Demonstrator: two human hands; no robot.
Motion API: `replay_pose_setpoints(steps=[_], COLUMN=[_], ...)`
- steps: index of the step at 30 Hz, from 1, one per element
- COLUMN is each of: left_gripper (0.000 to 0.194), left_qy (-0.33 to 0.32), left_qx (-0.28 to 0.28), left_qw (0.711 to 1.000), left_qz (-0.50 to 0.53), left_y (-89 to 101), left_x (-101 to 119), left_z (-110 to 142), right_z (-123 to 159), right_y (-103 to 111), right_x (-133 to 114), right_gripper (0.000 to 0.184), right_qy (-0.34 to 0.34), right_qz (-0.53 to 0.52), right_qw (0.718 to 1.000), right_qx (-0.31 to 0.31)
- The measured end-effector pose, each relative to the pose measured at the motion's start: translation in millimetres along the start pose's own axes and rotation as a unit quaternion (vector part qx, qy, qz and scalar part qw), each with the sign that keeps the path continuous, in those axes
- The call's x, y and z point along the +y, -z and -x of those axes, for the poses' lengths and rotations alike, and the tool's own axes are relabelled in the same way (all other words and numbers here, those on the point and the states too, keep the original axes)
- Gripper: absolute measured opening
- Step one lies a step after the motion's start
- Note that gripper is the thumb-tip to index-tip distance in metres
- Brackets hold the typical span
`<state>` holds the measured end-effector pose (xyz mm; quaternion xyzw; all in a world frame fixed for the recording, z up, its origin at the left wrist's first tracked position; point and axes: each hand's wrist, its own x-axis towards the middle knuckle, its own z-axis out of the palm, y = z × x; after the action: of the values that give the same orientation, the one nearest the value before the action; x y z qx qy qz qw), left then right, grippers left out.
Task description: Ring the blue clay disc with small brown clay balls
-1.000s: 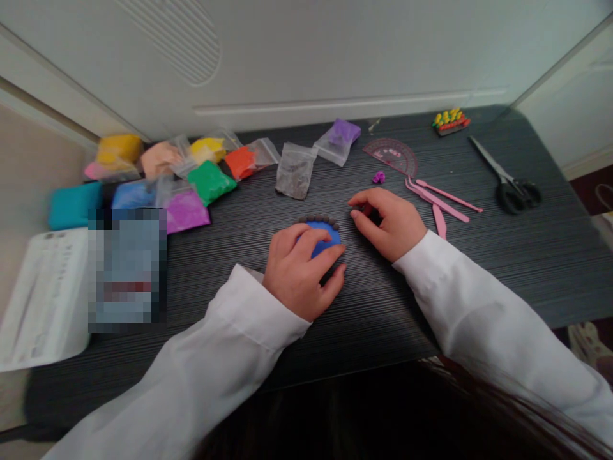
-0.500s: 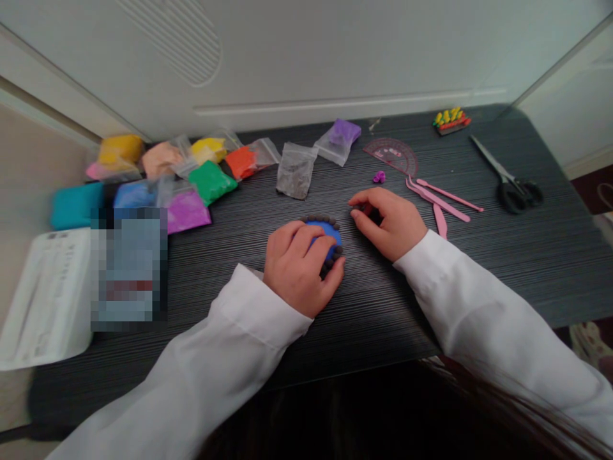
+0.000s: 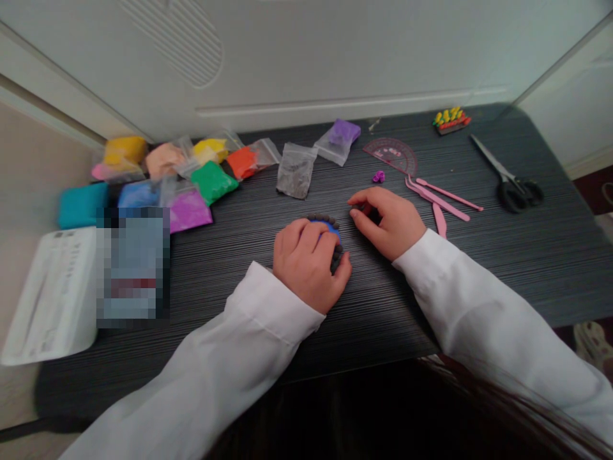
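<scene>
A blue clay disc (image 3: 334, 230) edged with small dark clay balls (image 3: 325, 219) lies on the dark tabletop. My left hand (image 3: 311, 262) is curled over it, fingers wrapped across its top and thumb at its near right edge, so most of the disc is hidden. Just to the right, my right hand (image 3: 390, 220) pinches a small piece of dark clay (image 3: 357, 207) between thumb and forefinger; the other fingers are folded. Beyond that hand sits a small purple clay bit (image 3: 378, 177). An almost flat bag with dark residue (image 3: 295, 171) lies behind the disc.
Bagged coloured clay, including a green pack (image 3: 213, 183), lines the back left. Pink tools (image 3: 447, 202), a protractor (image 3: 393, 153), scissors (image 3: 510, 182) and a yellow-red clay piece (image 3: 451, 120) lie right. A white box (image 3: 55, 294) stands at left.
My left hand has shifted slightly right and covers more of the blue disc. My right hand has barely moved and keeps its pinch.
</scene>
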<state>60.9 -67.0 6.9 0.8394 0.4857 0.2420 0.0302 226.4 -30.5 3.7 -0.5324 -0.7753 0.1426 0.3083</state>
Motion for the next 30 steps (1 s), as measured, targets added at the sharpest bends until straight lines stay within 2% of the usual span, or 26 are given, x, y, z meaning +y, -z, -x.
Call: replay_pose_setpoints(steps=[17, 30], left_gripper=[0.011, 0.020], left_qy=[-0.005, 0.009], left_qx=[0.003, -0.001], left_qw=[1.000, 1.000], left_qz=[-0.007, -0.023], left_y=[-3.3, 0.1], left_x=[0.7, 1.4], left_z=[-1.1, -1.0], right_z=[-0.2, -0.2], right_y=[0.1, -0.1], right_x=[-0.7, 0.1], right_gripper=[0.018, 0.019], right_qy=[0.006, 0.008], right_qz=[0.006, 0.002], right_qw=[1.000, 1.000], right_qx=[0.000, 0.000])
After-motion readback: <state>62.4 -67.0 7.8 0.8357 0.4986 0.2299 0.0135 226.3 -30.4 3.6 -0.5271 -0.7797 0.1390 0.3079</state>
